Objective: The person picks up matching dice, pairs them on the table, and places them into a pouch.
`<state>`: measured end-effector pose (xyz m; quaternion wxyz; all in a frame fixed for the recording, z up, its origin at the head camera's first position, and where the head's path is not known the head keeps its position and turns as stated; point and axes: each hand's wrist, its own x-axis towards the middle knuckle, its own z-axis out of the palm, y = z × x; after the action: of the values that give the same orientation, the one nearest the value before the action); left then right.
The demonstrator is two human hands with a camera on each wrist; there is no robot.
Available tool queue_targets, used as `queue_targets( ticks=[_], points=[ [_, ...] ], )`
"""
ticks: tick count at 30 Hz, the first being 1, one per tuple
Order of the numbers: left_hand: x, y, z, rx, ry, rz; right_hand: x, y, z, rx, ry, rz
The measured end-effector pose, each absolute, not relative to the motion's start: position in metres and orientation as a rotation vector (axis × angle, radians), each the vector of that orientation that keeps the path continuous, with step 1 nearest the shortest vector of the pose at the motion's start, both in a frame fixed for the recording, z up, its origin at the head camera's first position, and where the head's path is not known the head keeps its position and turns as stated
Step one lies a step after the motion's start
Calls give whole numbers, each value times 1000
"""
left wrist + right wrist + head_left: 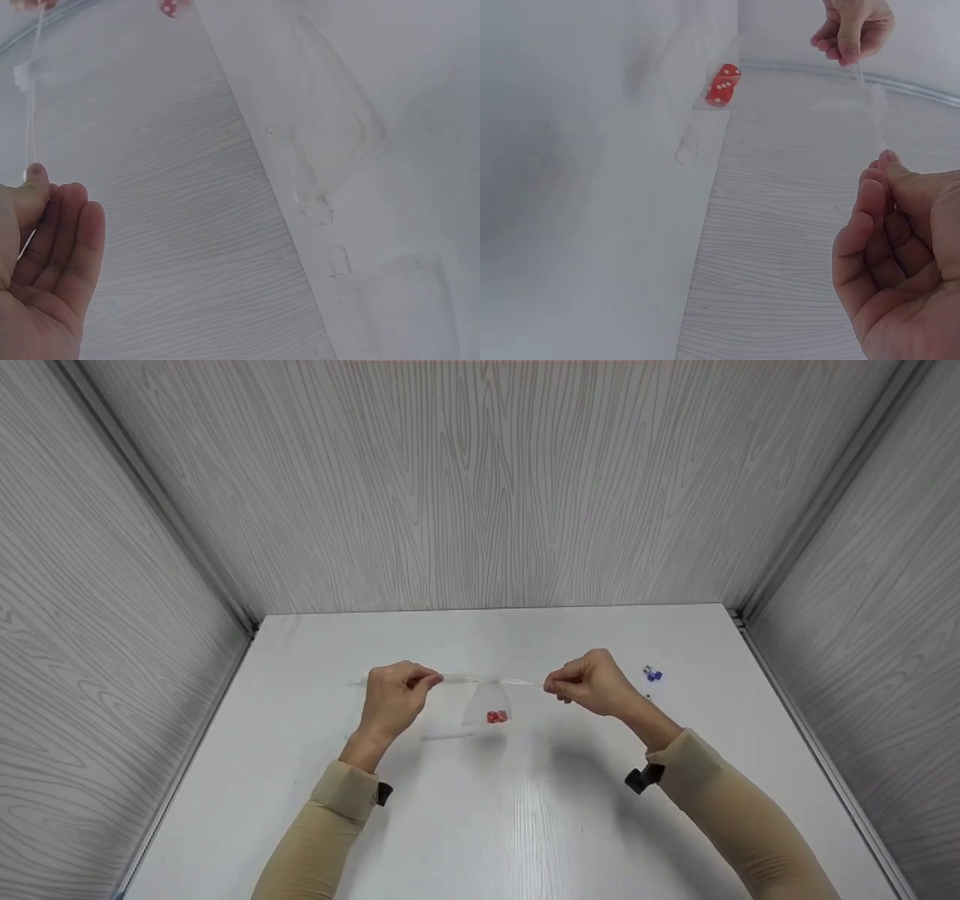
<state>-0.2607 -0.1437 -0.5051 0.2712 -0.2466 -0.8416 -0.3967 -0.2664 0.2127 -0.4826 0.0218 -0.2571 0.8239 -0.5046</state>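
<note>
A small sheer drawstring bag (486, 699) hangs between my two hands over the white table, its neck gathered tight. Red dice (497, 717) with white pips sit at its bottom, and they also show in the right wrist view (723, 85). My left hand (395, 695) pinches the drawstring (459, 678) on one side between thumb and index finger. On the other side, my right hand (594, 684) pinches the opposite string end, thumb against fingertip. Both strings stretch out nearly straight, as the left wrist view shows with the pale cord (31, 120).
Several blue dice (654, 676) and a whitish die (647, 668) lie on the table beyond my right hand. Flat sheer bags (337, 112) lie on the white tabletop (480, 825) near my left hand. Wood-grain panels (480, 487) enclose the table at the back and sides.
</note>
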Motion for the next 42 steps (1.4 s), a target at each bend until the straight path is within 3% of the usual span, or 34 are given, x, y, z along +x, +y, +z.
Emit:
queue_targets(
  ticks=[22, 31, 42],
  points=[
    [-249, -183, -501, -474, -2224, -1086, -252, 160, -484, -938, 2431, -1734],
    [-240, -224, -496, -338, -2149, -1072, -249, 98, -488, -986, 2378, -1751],
    [-205, -295, -483, -69, -2128, -1107, -235, -10, -502, -932, 2323, -1725]
  ],
)
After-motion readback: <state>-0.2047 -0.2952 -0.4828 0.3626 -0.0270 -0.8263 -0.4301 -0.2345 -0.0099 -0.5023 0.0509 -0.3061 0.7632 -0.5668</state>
